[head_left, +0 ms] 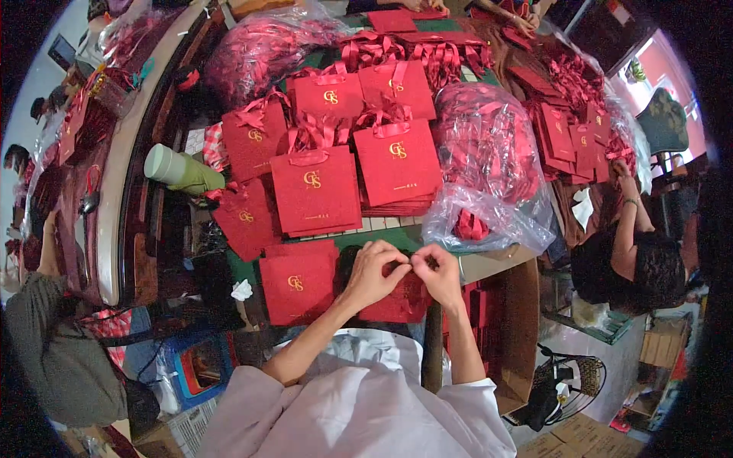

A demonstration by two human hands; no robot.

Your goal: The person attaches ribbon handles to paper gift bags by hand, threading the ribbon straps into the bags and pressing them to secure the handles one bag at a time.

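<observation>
My left hand (376, 272) and my right hand (438, 279) meet at the near edge of the table, fingertips almost touching. Both are closed in a pinch; whatever they hold is too small to make out. Beneath them lies a red paper bag (395, 304), partly covered by my fingers. Left of it is another pile of flat red paper bags (299, 284) with gold print. Farther off, red gift bags with ribbon handles lie in overlapping stacks, a front one (316, 188) left of centre and another (398, 162) to its right.
Clear plastic sacks of red ribbons stand at the right (489, 145) and back left (263, 53). A pale green tumbler (183, 169) leans at the left; a crumpled tissue (241, 290) lies nearer. An open cardboard box (508, 336) sits by my right arm. Other people work around the table.
</observation>
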